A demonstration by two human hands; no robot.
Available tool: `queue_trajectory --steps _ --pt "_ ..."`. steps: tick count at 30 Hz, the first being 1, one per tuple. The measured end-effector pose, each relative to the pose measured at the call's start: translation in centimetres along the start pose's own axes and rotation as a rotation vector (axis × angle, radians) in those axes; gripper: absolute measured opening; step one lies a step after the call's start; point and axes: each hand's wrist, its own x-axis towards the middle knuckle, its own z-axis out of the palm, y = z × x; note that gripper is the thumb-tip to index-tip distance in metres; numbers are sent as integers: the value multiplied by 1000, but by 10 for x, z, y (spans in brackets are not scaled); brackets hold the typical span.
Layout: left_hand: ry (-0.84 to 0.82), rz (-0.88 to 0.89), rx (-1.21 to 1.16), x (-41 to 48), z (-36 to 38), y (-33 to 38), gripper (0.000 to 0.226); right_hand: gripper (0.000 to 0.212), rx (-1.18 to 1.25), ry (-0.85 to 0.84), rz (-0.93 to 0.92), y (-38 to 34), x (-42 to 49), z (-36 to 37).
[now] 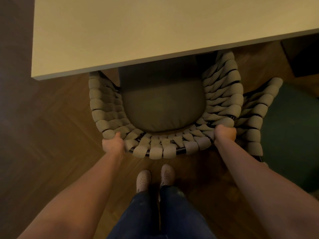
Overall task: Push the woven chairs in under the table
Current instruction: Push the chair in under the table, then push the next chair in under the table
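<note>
A woven chair (158, 149) with thick beige straps on a dark frame and an olive seat cushion (164, 107) stands in front of me, its front part under the pale table (138, 31). My left hand (113, 144) grips the left of the curved backrest rim. My right hand (224, 133) grips the right of the rim. A second woven chair (255, 114) stands close against the first one's right side, with a dark green seat (290, 135).
Wooden herringbone floor (57, 118) lies all around. The table's corner (34, 77) juts out at the left. My two feet in light shoes (155, 178) stand just behind the chair. A dark object (303, 56) sits on the floor at the far right.
</note>
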Motion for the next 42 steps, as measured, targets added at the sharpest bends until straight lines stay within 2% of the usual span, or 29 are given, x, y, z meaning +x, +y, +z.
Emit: queue_trajectory --steps 10,16,23,27,31,36,42 --pt "1 7 52 12 2 16 60 48 25 -3 3 -7 -4 13" --pt "-89 -56 49 12 -2 17 62 63 105 -104 38 -5 -7 2" --pt "-80 -73 77 12 -4 18 86 73 190 -196 24 3 -17 -4" --pt "14 116 196 -9 3 16 96 83 237 -227 -31 21 -31 -9" --pt "38 472 413 -49 19 -4 89 84 131 -200 -270 32 -27 -49" --pt "-130 685 563 -126 51 -48 79 68 -30 -133 -515 42 8 -132" --pt "-422 1066 582 -248 108 -128 72 59 -199 -151 -758 90 70 -243"
